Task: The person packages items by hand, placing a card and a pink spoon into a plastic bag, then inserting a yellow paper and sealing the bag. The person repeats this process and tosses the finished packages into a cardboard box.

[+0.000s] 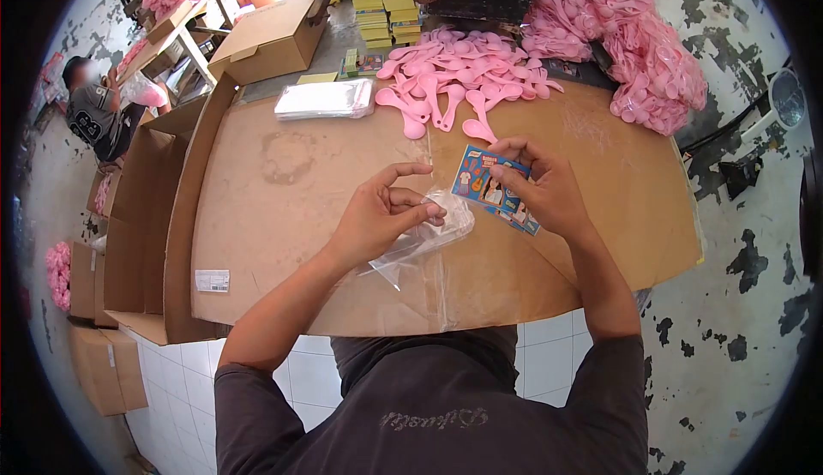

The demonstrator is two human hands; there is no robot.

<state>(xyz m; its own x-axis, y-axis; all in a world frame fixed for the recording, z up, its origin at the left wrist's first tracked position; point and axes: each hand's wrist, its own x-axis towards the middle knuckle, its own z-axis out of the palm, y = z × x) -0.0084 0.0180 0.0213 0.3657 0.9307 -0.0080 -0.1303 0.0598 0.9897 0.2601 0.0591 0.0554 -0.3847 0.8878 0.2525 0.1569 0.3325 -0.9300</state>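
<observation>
My right hand (pixel 542 185) holds blue printed cards (pixel 480 177) between thumb and fingers, above the cardboard-covered table. Another blue card edge shows below the top one. My left hand (pixel 381 213) is to the left of the cards, its index finger stretched out and apart from the thumb, the other fingers curled. Under and beside its fingertips lie clear plastic bags (pixel 420 248); whether the fingers touch them is hard to see. Beyond the cards lies a heap of pink plastic spoons (pixel 467 72).
A stack of clear bags (pixel 324 99) lies at the back left. Behind stand yellow-edged card stacks (pixel 370 8). Bagged pink spoons (pixel 639 55) pile up at the right. An open carton (pixel 141 226) borders the table's left edge. A person (pixel 99 111) sits far left.
</observation>
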